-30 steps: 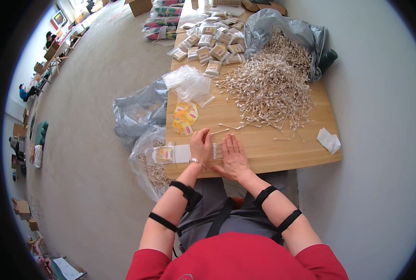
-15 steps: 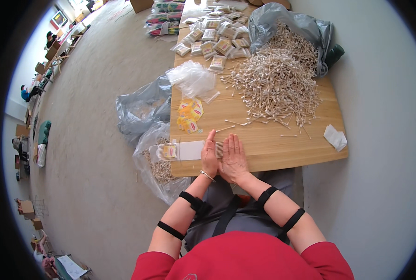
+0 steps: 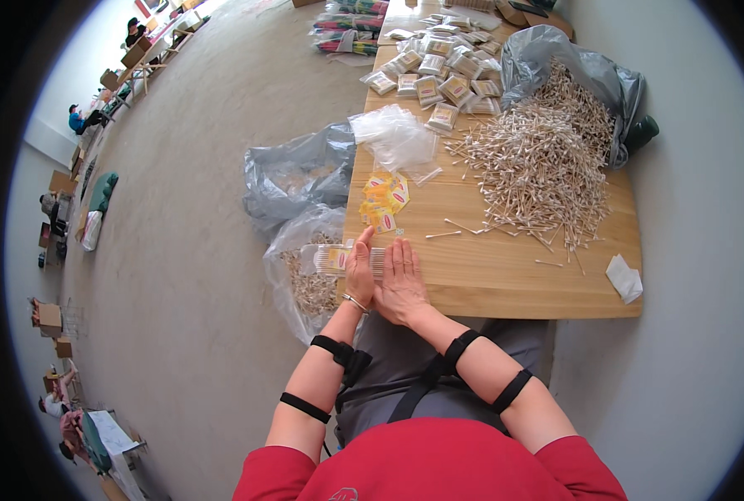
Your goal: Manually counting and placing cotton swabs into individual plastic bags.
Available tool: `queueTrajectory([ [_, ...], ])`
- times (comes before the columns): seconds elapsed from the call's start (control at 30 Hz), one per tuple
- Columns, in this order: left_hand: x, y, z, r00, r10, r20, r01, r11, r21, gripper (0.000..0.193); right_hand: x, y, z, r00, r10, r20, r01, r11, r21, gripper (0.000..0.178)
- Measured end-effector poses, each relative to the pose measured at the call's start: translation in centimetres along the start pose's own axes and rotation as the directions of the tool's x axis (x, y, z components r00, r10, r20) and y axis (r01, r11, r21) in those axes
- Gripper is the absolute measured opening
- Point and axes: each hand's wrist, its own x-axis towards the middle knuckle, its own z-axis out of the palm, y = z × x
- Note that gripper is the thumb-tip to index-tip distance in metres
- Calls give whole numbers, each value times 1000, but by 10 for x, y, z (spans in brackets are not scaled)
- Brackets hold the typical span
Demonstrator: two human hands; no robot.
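Note:
My left hand point(image 3: 359, 270) stands on its edge near the table's left front corner, fingers stretched out. Beside it my right hand point(image 3: 400, 282) lies flat, its fingers extended over the tabletop. Between and partly under the hands, a row of cotton swabs point(image 3: 378, 262) shows. Left of my left hand is a clear plastic bag point(image 3: 309, 260) with swabs and a yellow label card point(image 3: 336, 260) in it, reaching past the table edge. Whether the row under my hands lies inside this bag is hidden. Yellow cards point(image 3: 384, 200) lie scattered just beyond.
A big heap of loose swabs point(image 3: 547, 159) spills from a grey bag point(image 3: 568, 50) at the right. Packed swab bags point(image 3: 439, 71) and empty clear bags point(image 3: 397, 138) lie farther back. Plastic sacks point(image 3: 301, 167) stand left of the table point(image 3: 506, 292). A crumpled tissue point(image 3: 624, 279) lies right.
Both hands have slid left toward the table edge, bringing the swab row up to the clear bag with the card. The view has shifted, so the table appears farther right.

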Motion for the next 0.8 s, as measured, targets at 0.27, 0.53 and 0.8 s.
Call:
queueTrajectory([
  [0.27, 1, -1, -6, 997, -27, 73, 28, 1000, -11, 59, 3, 0, 8, 996, 41, -80, -40, 999, 13, 86],
  [0.53, -3, 3, -9, 998, -17, 57, 19, 999, -44, 58, 0, -7, 4, 997, 4, -80, -5, 1000, -8, 85],
  [0.8, 0, 3, -10, 994, -28, 108, 18, 996, 92, 59, 7, -8, 9, 997, 63, -42, -67, 993, -101, 87],
])
